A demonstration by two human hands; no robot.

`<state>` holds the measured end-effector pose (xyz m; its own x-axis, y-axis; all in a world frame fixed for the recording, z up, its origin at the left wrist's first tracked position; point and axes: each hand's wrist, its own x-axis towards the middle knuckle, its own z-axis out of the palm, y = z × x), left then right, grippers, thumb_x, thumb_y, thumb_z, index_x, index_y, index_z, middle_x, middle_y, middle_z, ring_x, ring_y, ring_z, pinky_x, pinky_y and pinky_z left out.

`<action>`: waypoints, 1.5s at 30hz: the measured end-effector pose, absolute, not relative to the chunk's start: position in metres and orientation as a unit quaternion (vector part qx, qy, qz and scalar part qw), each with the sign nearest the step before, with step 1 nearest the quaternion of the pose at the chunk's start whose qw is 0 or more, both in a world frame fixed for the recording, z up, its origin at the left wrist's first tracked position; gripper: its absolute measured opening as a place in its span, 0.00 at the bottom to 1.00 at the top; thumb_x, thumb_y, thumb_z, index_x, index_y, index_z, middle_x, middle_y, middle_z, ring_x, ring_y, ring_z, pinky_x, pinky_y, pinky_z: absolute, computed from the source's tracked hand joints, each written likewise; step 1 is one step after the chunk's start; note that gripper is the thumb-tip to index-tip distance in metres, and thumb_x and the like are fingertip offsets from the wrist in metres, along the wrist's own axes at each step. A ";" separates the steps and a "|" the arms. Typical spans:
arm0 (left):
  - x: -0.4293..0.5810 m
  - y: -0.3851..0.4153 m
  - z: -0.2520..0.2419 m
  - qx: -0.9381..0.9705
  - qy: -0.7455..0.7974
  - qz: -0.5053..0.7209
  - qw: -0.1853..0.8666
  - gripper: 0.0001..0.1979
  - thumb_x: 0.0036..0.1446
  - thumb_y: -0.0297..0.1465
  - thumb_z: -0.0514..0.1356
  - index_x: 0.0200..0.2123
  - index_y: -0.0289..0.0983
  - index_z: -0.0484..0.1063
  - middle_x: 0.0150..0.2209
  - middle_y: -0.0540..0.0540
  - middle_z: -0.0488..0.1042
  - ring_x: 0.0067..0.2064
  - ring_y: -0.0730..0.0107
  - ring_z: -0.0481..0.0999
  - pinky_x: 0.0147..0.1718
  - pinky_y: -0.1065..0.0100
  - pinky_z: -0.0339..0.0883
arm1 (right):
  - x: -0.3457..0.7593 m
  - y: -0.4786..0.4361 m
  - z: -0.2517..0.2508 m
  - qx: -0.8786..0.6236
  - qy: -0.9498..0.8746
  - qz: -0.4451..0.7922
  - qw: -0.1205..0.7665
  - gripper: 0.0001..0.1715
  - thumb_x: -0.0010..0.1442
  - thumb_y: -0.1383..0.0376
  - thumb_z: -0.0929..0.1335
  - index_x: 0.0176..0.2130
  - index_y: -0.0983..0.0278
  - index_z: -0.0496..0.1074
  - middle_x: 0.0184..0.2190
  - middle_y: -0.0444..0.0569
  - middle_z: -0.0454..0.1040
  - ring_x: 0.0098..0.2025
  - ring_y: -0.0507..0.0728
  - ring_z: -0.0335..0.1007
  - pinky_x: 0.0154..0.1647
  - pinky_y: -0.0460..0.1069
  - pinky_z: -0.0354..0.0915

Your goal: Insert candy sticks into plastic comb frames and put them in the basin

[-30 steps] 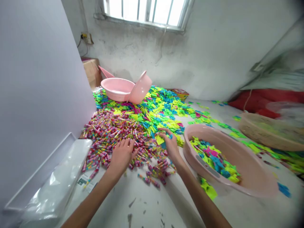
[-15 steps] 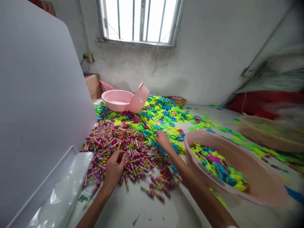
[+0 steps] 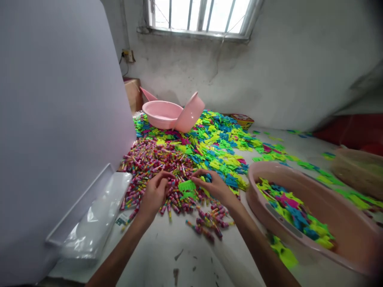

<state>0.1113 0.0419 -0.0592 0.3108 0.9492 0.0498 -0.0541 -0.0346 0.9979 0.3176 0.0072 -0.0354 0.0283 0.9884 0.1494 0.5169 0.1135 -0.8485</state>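
My right hand [image 3: 214, 185] pinches a flat bright-green plastic piece [image 3: 187, 189] with a comb-like edge, above the pile. Facing it from the left, my left hand [image 3: 155, 193] has thumb and fingers curled together; what they hold, if anything, I cannot make out. Beneath both hands spreads a heap of small pink-and-multicoloured sticks [image 3: 149, 159]. Behind and to the right of it lies a heap of flat green, yellow, blue and pink plastic pieces [image 3: 221, 139]. A large pink tub [image 3: 344, 219] beside my right forearm contains more of these pieces.
Two pink basins, one upright [image 3: 161, 109] and one tilted [image 3: 191, 113], rest on the far heap. A white panel [image 3: 66, 111] stands at left, with clear plastic bags [image 3: 92, 219] by its foot. Another tub [image 3: 356, 167] is at far right. Loose sticks [image 3: 209, 223] lie nearby.
My right hand has come back from the coloured plastic heap toward my left hand, now with the green piece in its fingers. My view has shifted left and down.
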 end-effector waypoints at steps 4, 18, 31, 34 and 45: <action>0.098 0.033 -0.053 0.749 0.364 0.285 0.475 0.11 0.57 0.39 0.59 0.33 0.37 0.74 0.22 0.53 0.71 0.24 0.72 0.69 0.23 0.73 0.58 | 0.301 -0.002 -0.029 -0.549 -0.653 0.339 0.396 0.14 0.57 0.52 0.70 0.33 0.59 0.77 0.32 0.44 0.77 0.37 0.58 0.73 0.42 0.51 0.66; 0.079 0.020 -0.077 0.850 0.252 0.438 0.147 0.16 0.67 0.30 0.55 0.56 0.42 0.71 0.42 0.46 0.77 0.43 0.70 0.74 0.46 0.68 0.67 | 0.276 -0.021 -0.071 -0.518 -0.294 0.591 0.544 0.22 0.49 0.47 0.75 0.35 0.61 0.77 0.34 0.48 0.80 0.35 0.60 0.77 0.33 0.50 0.71; 0.068 0.015 -0.078 0.658 0.449 0.406 0.449 0.14 0.59 0.40 0.61 0.42 0.37 0.76 0.37 0.44 0.79 0.36 0.65 0.76 0.31 0.69 0.67 | 0.261 -0.030 -0.069 -0.518 -0.308 0.541 0.587 0.19 0.45 0.57 0.79 0.33 0.62 0.72 0.29 0.44 0.77 0.25 0.53 0.71 0.26 0.46 0.65; 0.067 0.013 -0.074 0.574 0.431 0.393 0.575 0.14 0.54 0.39 0.65 0.38 0.36 0.71 0.30 0.48 0.77 0.32 0.69 0.74 0.26 0.72 0.62 | 0.260 -0.033 -0.067 -0.530 -0.336 0.511 0.588 0.19 0.45 0.57 0.79 0.30 0.62 0.71 0.30 0.45 0.76 0.27 0.54 0.72 0.27 0.46 0.65; 0.067 0.011 -0.071 0.724 0.408 0.303 0.466 0.09 0.62 0.36 0.53 0.40 0.39 0.69 0.36 0.46 0.77 0.39 0.63 0.75 0.39 0.64 0.68 | 0.259 -0.043 -0.065 -0.518 -0.370 0.478 0.605 0.19 0.47 0.55 0.79 0.32 0.61 0.71 0.29 0.42 0.74 0.29 0.54 0.72 0.29 0.47 0.67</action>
<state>0.0673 0.0106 -0.0705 0.4838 0.8732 0.0586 0.3081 -0.2326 0.9225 0.2594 -0.0434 -0.0654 0.2690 0.9620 -0.0476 -0.1955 0.0061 -0.9807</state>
